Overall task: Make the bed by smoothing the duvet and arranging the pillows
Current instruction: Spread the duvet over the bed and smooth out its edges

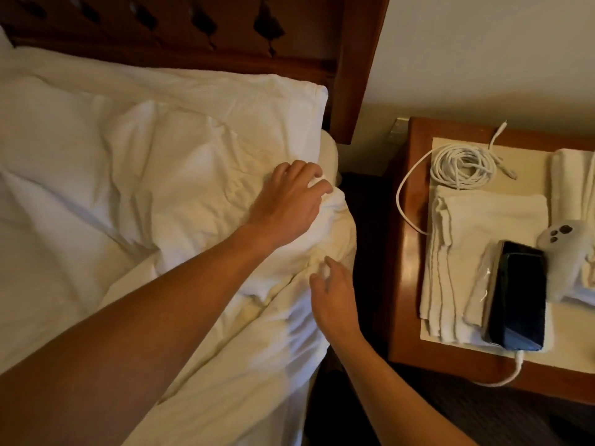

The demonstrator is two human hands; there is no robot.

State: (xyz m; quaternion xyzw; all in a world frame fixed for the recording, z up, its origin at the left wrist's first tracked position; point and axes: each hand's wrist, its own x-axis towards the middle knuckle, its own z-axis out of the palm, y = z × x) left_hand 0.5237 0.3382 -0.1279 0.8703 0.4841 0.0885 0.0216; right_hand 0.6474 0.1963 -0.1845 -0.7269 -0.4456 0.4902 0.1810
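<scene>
A white duvet [199, 201] lies rumpled across the bed, its top corner bunched at the bed's right edge. My left hand [286, 204] rests on that corner, fingers curled into a fold of the duvet. My right hand [335, 294] sits lower at the same edge with its fingers spread, touching the cloth without a clear hold. A white pillow [225, 94] lies flat against the dark wooden headboard [193, 30], partly covered by the duvet.
A wooden nightstand [405, 284] stands close to the bed's right side. On it lie folded white towels [476, 252], a dark phone [515, 294] on a charging lead, a coiled white cable [463, 164] and a white game controller [566, 243]. A narrow dark gap separates bed and nightstand.
</scene>
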